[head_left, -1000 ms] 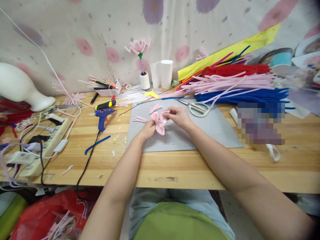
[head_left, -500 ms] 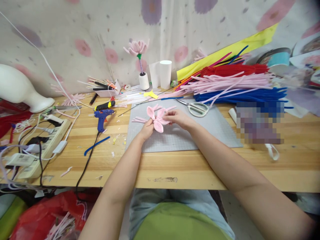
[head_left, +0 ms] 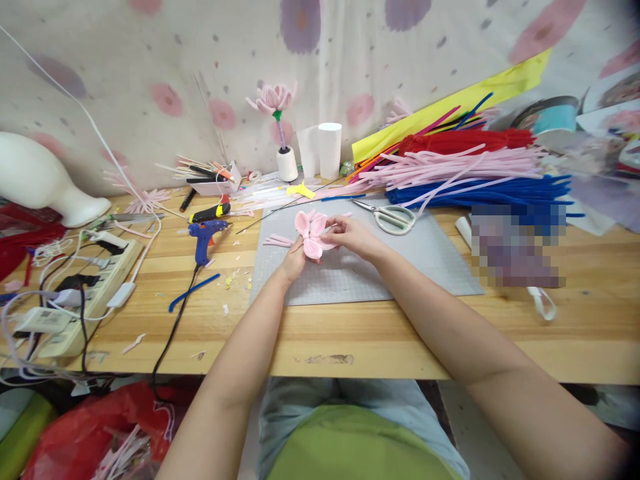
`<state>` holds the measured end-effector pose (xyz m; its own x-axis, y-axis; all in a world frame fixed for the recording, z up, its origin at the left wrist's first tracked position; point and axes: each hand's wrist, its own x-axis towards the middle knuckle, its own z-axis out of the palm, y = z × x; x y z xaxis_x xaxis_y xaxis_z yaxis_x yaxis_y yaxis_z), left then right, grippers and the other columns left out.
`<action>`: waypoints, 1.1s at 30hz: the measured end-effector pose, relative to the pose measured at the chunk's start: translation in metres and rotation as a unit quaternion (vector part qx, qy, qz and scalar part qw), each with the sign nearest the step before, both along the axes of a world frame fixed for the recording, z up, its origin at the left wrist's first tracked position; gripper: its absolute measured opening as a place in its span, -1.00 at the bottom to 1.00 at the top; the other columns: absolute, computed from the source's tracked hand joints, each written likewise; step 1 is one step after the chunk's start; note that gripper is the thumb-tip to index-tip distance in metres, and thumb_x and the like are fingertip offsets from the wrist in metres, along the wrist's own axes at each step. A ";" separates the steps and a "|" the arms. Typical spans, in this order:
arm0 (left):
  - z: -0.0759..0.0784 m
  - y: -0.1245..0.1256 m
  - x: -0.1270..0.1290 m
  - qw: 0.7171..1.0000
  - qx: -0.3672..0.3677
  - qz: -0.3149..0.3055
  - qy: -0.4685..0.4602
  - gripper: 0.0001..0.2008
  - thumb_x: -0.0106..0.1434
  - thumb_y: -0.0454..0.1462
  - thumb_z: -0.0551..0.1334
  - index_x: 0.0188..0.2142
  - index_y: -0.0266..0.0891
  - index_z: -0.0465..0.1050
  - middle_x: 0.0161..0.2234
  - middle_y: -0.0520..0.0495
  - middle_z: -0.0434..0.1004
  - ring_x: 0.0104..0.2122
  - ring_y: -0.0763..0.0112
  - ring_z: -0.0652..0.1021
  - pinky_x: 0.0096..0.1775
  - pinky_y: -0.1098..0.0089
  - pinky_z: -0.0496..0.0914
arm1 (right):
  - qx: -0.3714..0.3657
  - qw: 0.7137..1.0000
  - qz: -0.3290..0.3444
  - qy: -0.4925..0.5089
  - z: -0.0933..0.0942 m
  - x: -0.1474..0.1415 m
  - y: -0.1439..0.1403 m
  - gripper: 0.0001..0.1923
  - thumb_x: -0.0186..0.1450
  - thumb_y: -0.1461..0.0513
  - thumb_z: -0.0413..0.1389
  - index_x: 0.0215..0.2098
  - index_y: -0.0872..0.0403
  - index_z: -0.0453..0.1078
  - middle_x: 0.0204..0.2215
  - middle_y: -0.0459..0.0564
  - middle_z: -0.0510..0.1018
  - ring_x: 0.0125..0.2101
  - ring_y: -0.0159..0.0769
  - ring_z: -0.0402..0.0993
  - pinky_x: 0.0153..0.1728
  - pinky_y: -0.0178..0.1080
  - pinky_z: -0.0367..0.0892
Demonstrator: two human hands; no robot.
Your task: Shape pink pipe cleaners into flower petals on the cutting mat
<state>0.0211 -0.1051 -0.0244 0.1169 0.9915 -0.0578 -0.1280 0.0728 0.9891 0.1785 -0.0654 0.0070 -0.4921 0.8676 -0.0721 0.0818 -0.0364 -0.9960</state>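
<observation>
Both hands grip a pink pipe-cleaner flower (head_left: 311,235) just above the grey cutting mat (head_left: 400,267) on the bench (head_left: 450,333): left hand (head_left: 294,260) pinching beneath, right hand (head_left: 350,235) closed on a petal. Too hard a tug could bend the petals out of shape.

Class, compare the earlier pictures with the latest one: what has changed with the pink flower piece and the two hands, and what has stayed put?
Both hands, left hand and right hand, kept hold of the pink petal cluster and carried it slightly up and away from the body over the grey cutting mat, turning its petals. Scissors and blue glue gun stayed put.
</observation>
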 end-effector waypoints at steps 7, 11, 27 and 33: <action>-0.001 0.002 0.001 0.998 -0.007 0.044 0.053 -0.69 0.12 -0.23 0.13 -0.12 -0.24 0.32 -0.41 -0.01 0.47 -0.47 0.45 0.45 -0.42 0.41 0.39 | -0.139 0.981 0.136 -0.009 0.002 0.002 -0.004 -0.71 0.14 0.10 0.15 -0.47 0.22 0.39 -0.59 -0.02 0.51 -0.65 -0.54 0.35 -0.69 -0.50 0.21; -0.003 0.005 0.000 0.997 0.003 0.053 0.057 -0.76 0.14 -0.23 0.09 -0.19 -0.24 0.32 -0.43 0.00 0.45 -0.46 0.45 0.45 -0.39 0.41 0.38 | -0.183 0.980 0.075 0.028 -0.002 0.004 0.002 -0.84 0.10 0.23 0.19 -0.50 0.21 0.37 -0.68 -0.08 0.46 -0.71 -0.55 0.30 -0.73 -0.50 0.21; 0.014 0.001 -0.019 0.779 0.231 0.301 0.499 -0.57 -0.02 -0.43 0.14 -0.09 -0.27 0.32 -0.09 -0.23 0.36 -0.04 0.17 0.35 0.02 0.18 0.19 | -0.171 0.981 0.069 -0.055 -0.006 0.008 0.006 -0.83 0.03 0.23 0.25 -0.51 0.17 0.38 -0.53 0.01 0.54 -0.58 -0.44 0.43 -0.65 -0.45 0.33; 0.008 0.003 -0.004 0.780 0.325 0.083 0.528 -0.75 0.12 -0.35 0.13 -0.21 -0.16 0.47 -0.17 -0.08 0.50 -0.11 0.29 0.43 -0.03 0.27 0.21 | -0.165 0.983 0.074 -0.044 -0.006 0.008 0.005 -0.77 0.00 0.17 0.27 -0.52 0.18 0.39 -0.66 -0.07 0.45 -0.61 -0.48 0.38 -0.60 -0.46 0.33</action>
<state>0.0176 -0.1026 -0.0161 0.2107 0.8479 0.4866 0.8295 -0.4184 0.3700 0.1868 -0.0604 0.0009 -0.5900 0.7098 -0.3849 0.1954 -0.3370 -0.9210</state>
